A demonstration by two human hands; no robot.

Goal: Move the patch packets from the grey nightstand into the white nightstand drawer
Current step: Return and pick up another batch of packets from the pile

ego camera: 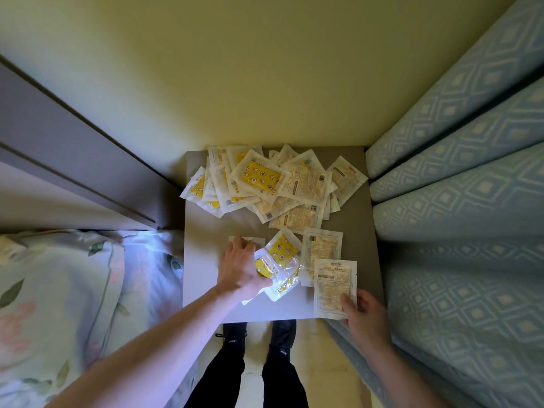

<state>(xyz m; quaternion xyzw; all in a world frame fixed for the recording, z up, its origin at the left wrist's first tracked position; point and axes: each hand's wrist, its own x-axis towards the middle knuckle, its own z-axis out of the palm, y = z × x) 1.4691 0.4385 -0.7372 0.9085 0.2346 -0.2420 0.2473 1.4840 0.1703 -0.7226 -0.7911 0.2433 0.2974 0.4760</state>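
On the grey nightstand top: patch packets lie in two lots, with the person standing at the near edge.
Surface: grey nightstand (203, 278), wedged between a floral-covered bed on the left and blue patterned cushions on the right.
Far heap: a loose, overlapping pile of patch packets (265, 181) across the far half, some showing yellow printed patches, others pale printed backs.
Near group: a few packets spread just beside the hands, among them a flat pale packet (322, 251) lying alone.
Left hand (240, 266): fingers curled down over a crumpled bunch of yellow packets (279, 265), gripping them against the top.
Right hand (366, 318): thumb over the near edge of a single packet (334, 285), pinching it at the near right corner of the nightstand.
Drawer: the white nightstand is not in view.
Handling: likely very light, thin and floppy; the glossy wrappers look slippery and crease easily, so a stack may fan out.
Where to hold: judged best to pinch several by a sealed border, or squeeze a gathered bunch flat between fingers and thumb.
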